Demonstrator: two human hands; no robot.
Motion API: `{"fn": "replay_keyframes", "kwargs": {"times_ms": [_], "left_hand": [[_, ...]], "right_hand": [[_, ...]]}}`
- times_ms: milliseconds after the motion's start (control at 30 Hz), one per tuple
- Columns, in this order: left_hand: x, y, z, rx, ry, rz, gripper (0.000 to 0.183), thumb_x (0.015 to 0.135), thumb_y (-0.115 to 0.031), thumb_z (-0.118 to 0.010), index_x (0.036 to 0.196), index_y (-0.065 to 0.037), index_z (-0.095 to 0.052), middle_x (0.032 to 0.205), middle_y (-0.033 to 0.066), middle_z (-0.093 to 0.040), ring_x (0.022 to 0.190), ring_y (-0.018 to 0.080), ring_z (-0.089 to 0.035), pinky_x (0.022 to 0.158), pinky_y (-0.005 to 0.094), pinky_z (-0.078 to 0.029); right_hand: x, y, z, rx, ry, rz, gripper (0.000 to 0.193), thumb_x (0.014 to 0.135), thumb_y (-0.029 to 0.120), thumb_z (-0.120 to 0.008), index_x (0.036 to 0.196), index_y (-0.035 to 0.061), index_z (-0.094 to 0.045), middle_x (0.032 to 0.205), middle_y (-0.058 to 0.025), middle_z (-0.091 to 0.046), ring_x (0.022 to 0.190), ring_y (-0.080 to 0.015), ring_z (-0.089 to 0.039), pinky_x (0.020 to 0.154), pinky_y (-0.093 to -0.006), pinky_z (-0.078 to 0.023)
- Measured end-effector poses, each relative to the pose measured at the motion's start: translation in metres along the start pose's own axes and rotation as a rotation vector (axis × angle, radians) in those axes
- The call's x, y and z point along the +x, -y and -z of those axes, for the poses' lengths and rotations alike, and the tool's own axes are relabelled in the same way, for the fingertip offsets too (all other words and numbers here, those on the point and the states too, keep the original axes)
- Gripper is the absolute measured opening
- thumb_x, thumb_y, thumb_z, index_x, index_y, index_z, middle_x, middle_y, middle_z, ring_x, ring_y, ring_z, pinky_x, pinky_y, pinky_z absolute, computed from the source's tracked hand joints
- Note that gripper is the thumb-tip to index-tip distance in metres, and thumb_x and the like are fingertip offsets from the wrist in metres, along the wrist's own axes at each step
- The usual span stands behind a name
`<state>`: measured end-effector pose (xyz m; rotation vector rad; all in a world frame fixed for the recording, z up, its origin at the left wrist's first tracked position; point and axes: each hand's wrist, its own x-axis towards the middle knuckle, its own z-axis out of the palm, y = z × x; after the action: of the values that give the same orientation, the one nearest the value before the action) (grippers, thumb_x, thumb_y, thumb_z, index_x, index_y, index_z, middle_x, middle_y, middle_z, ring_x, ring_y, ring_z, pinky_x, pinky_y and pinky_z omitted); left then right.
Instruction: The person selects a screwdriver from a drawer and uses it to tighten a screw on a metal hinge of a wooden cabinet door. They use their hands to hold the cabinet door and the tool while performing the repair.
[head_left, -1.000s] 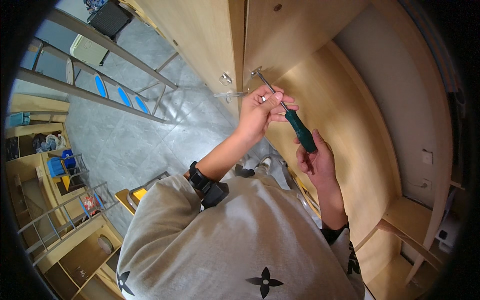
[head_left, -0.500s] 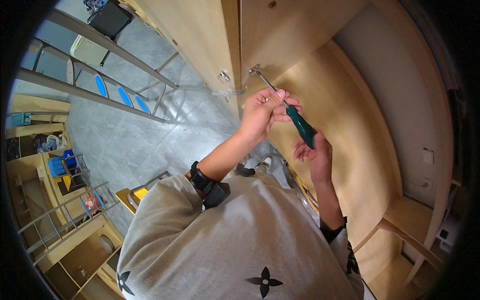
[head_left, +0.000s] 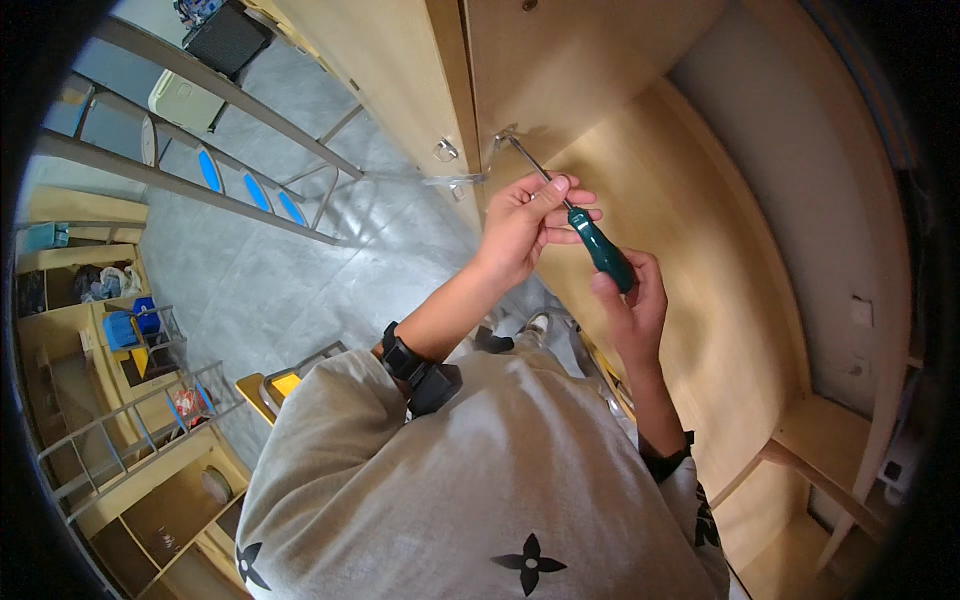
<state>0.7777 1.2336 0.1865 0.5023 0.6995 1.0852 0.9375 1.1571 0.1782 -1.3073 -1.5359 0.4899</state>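
A screwdriver (head_left: 601, 247) with a dark green handle slants between my hands. Its tip meets a small metal fitting (head_left: 503, 140) on the wooden cabinet panel (head_left: 575, 70). My left hand (head_left: 523, 222) pinches the shaft just ahead of the handle, the other fingers loosely spread. At the handle's butt end, the fingers and thumb of my right hand (head_left: 634, 298) close around it. Left of the fitting, a metal latch (head_left: 445, 150) is mounted on the neighbouring wooden door (head_left: 400, 90). Whether the tip sits in a screw is too small to tell.
Metal ladder frames (head_left: 250, 190) with blue pads stand on the left over grey floor tiles (head_left: 270, 290). A yellow-topped stool (head_left: 285, 384) is by my left side. Open wooden shelving (head_left: 160, 500) lies lower left. A curved wooden board (head_left: 700, 250) and a wall socket (head_left: 861, 312) are on the right.
My right hand has regripped the screwdriver handle: its fingers were looser and spread before and now wrap the end. The handle has turned slightly. My left hand has barely moved.
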Motion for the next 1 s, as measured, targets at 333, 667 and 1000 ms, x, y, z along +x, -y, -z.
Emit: {"fn": "replay_keyframes", "kwargs": {"times_ms": [333,667,1000], "left_hand": [[0.001,0.003,0.000,-0.019,-0.024,-0.014,0.025,0.092,-0.018,-0.051,0.108,0.001,-0.052,0.099,0.0166,-0.063,0.089,0.0254,-0.065,0.063,0.0300,-0.057],[0.001,0.006,-0.001,-0.056,0.025,-0.026,0.030,0.090,-0.022,-0.055,0.110,0.001,-0.052,0.102,0.0156,-0.062,0.092,0.0271,-0.064,0.069,0.0329,-0.057],[0.010,0.008,-0.002,-0.356,-0.028,-0.049,0.024,0.091,-0.020,-0.052,0.108,-0.003,-0.052,0.108,0.0121,-0.060,0.105,0.0266,-0.057,0.088,0.0403,-0.050]], "right_hand": [[0.001,0.004,0.010,0.628,0.290,-0.656,0.037,0.091,0.034,-0.051,0.097,-0.0022,-0.055,0.077,-0.0124,-0.064,0.058,-0.0169,-0.059,0.057,-0.0248,-0.045],[0.011,0.002,0.016,0.664,0.180,-0.634,0.038,0.090,0.037,-0.049,0.093,0.0004,-0.058,0.074,-0.0126,-0.063,0.058,-0.0187,-0.058,0.059,-0.0273,-0.046],[-0.007,-0.007,0.006,0.300,0.181,-0.402,0.029,0.089,0.026,-0.055,0.099,-0.0007,-0.050,0.087,-0.0147,-0.059,0.071,-0.0190,-0.057,0.062,-0.0278,-0.044]]}}
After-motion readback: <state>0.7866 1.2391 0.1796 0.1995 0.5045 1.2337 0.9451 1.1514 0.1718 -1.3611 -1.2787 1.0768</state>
